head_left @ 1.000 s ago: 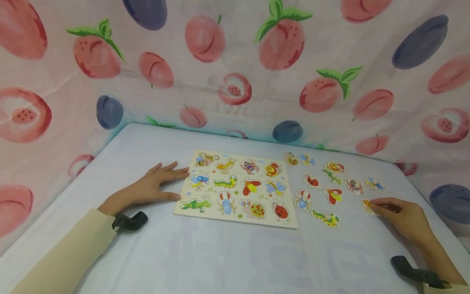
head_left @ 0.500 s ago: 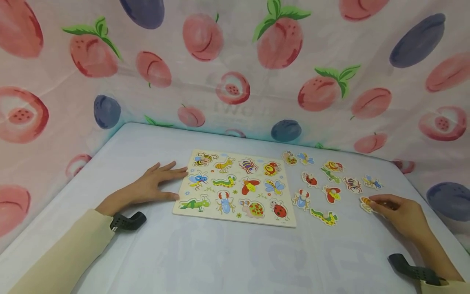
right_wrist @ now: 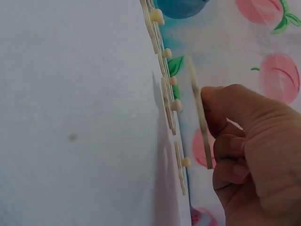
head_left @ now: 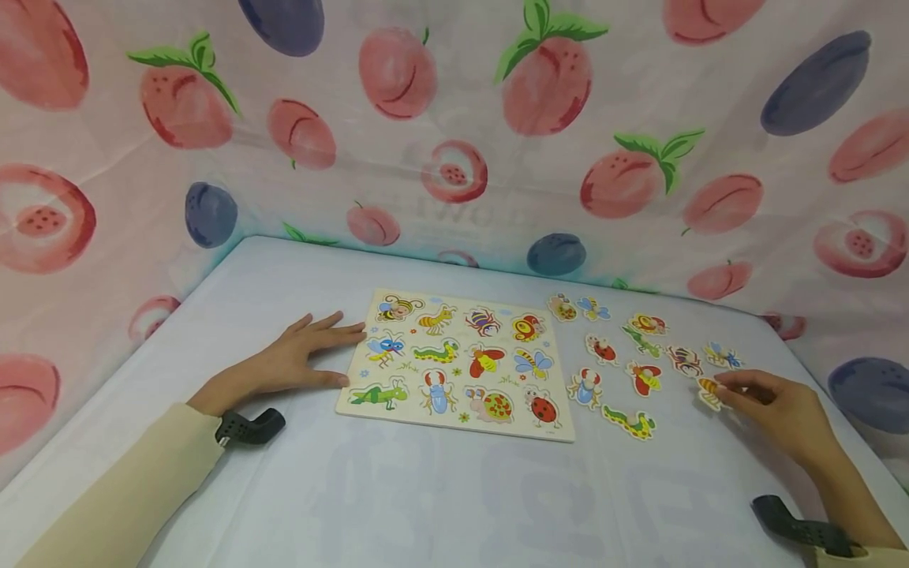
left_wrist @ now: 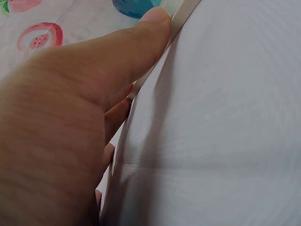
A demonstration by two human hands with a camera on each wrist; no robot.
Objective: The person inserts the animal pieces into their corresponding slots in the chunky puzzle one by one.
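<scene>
A wooden puzzle board (head_left: pixel 454 430) printed with several insects lies on the white table. My left hand (head_left: pixel 294 359) has its fingers spread and touches the board's left edge with thumb and fingertips. In the left wrist view the thumb (left_wrist: pixel 136 44) is against the board's side. My right hand (head_left: pixel 784 414) pinches a yellow striped insect puzzle piece (head_left: pixel 708 393) between thumb and fingers. The right wrist view shows that piece edge-on (right_wrist: pixel 201 115), raised off the table; its knob is hidden by the fingers.
Loose insect pieces lie between board and right hand, among them a caterpillar (head_left: pixel 630 422), a blue beetle (head_left: pixel 585 388), a ladybug (head_left: pixel 601 349) and a spider (head_left: pixel 685 360). Several stand-up knobs (right_wrist: pixel 176 105) show edge-on. A fruit-print curtain (head_left: pixel 398 181) encloses the table's back and sides.
My right hand has raised the striped insect piece slightly, and the piece has tilted a little. The left hand stays at the board's edge. The head view has shifted slightly.
</scene>
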